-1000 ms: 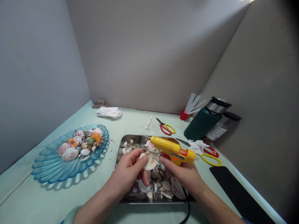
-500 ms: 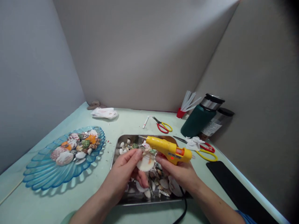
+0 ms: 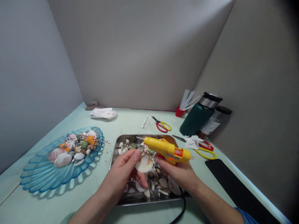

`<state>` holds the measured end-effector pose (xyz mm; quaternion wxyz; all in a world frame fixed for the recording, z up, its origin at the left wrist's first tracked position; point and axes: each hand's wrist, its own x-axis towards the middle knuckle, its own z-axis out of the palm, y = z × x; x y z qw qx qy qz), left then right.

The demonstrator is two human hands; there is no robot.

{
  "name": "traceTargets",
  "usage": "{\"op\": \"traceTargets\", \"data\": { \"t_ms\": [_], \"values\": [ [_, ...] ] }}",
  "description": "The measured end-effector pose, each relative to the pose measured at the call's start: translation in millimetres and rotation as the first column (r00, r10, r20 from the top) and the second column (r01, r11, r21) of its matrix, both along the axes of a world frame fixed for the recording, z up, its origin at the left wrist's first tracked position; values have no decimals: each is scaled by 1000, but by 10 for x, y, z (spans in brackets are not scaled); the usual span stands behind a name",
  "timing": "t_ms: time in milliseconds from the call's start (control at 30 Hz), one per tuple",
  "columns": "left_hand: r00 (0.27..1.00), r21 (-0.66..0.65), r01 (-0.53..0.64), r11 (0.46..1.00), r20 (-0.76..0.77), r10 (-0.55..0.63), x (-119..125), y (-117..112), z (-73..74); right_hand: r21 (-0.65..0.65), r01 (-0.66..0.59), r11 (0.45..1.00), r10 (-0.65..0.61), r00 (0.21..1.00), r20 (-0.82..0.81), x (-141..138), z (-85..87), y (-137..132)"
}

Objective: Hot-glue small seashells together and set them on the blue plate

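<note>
- Gray partition walls [image 3: 140, 62] around a pale green tabletop [image 3: 127, 124].
- Right hand [image 3: 181, 174]: wrapped around yellow glue gun [image 3: 161, 146], nozzle pointing left above the tray, red light lit.
- Left hand [image 3: 123, 166]: thumb and index finger pinched close together, other fingers curled; can't tell if anything is gripped.
- White scallop shell [image 3: 144, 165]: between the hands, just beside left fingertips, over the tray; support unclear.
- Metal tray [image 3: 137, 204]: under both hands, full of mixed seashells [image 3: 163, 183].
- Black cord [image 3: 183, 207]: hangs over tray's near edge.
- Left: blue scalloped plate [image 3: 51, 177] holding more shells [image 3: 63, 159].
- Beyond the tray: red-and-yellow scissors [image 3: 158, 122], small white stick [image 3: 144, 121].
- Right: second scissors [image 3: 178, 138] partly under crumpled tissue [image 3: 193, 142]; dark green bottle [image 3: 196, 119] behind.
- Far right back: red cup [image 3: 179, 112] with translucent glue sticks [image 3: 185, 101].
</note>
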<state>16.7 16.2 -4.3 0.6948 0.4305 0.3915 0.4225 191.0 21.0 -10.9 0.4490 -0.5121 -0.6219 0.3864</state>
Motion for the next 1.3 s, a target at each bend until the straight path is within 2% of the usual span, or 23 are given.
{"op": "traceTargets", "data": {
  "t_ms": [500,867,1167,1300],
  "values": [
    [1000,18,2,1000,4,-3,-1,19,-6,-32,-55,998,54,998,-24,13,2,7],
    [1000,6,3,1000,19,-3,-4,6,-16,-4,-31,1000,31,999,10,39,-65,20],
    [999,-38,-16,999,44,18,11,-1,6,2,8,1000,-7,994,-113,2,-3,51],
    [994,-21,-91,996,62,92,-11,9,16,24,1,1000,2,991,-133,31,-47,72]
  ]
}}
